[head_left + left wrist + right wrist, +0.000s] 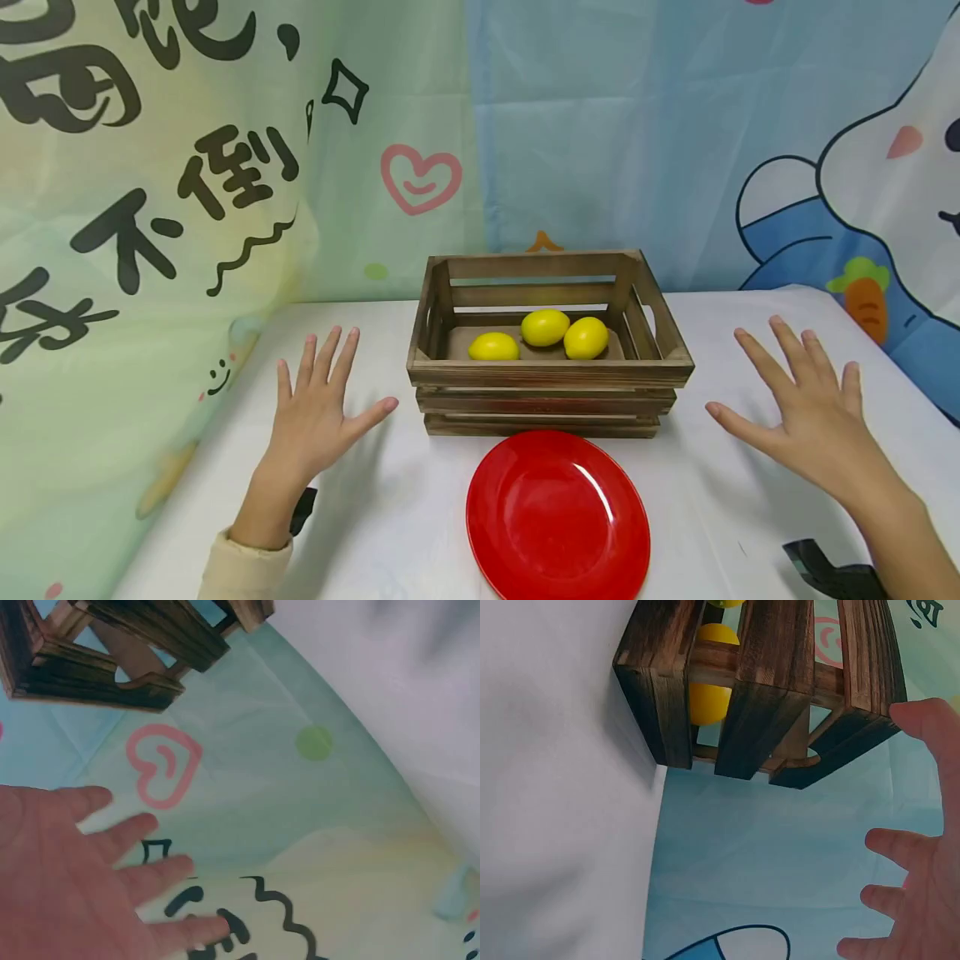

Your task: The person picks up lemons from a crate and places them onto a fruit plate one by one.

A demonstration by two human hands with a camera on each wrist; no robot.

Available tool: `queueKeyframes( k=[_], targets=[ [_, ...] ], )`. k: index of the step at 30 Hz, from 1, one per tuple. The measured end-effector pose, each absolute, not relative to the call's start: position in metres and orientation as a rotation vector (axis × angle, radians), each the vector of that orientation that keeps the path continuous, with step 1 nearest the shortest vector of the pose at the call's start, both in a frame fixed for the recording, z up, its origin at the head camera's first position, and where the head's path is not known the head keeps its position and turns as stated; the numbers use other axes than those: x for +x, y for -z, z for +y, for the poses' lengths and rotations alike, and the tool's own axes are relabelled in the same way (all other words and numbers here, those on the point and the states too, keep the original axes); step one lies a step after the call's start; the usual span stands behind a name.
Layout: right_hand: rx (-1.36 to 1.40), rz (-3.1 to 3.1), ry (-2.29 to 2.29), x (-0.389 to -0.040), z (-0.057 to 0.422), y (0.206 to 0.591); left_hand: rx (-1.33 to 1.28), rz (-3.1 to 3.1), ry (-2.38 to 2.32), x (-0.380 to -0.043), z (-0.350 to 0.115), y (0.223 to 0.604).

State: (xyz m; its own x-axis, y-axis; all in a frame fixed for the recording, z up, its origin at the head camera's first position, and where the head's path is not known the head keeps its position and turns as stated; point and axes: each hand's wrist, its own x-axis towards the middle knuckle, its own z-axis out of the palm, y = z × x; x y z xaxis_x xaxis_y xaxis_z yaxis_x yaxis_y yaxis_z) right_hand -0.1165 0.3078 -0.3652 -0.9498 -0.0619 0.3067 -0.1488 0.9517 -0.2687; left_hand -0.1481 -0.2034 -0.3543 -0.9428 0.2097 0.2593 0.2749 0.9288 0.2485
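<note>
A slatted wooden crate [551, 402] stands at the middle of the table, with three yellow lemons [545, 327] lying inside it. In front of the crate is a round red plate [558, 517] with nothing on it. My left hand [315, 408] is held to the left of the crate, its fingers spread and straight. To the right of the crate my right hand [813, 417] is likewise spread, holding nothing. In the right wrist view, yellow shows between the crate's slats [772, 667]. The left wrist view catches a corner of the crate [112, 667] above the spread fingers [157, 874].
A white cloth [405, 533] covers the table. Behind it hangs a printed curtain [570, 167] with dark lettering, a pink heart and a white cartoon animal. A dark strap [832, 571] is at the right wrist, another [302, 510] at the left.
</note>
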Motion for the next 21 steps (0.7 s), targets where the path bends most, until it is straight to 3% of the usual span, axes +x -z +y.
queueKeyframes(
  k=[13,21],
  targets=[
    [0.311,-2.555,-1.24,-0.127,0.298,0.388,-0.784,-2.276,1.234,-0.164,-0.196,0.348],
    [0.275,-2.453,-1.578,-0.13,0.282,0.405,-0.83,-2.118,1.296,-0.173,-0.186,0.339]
  ],
)
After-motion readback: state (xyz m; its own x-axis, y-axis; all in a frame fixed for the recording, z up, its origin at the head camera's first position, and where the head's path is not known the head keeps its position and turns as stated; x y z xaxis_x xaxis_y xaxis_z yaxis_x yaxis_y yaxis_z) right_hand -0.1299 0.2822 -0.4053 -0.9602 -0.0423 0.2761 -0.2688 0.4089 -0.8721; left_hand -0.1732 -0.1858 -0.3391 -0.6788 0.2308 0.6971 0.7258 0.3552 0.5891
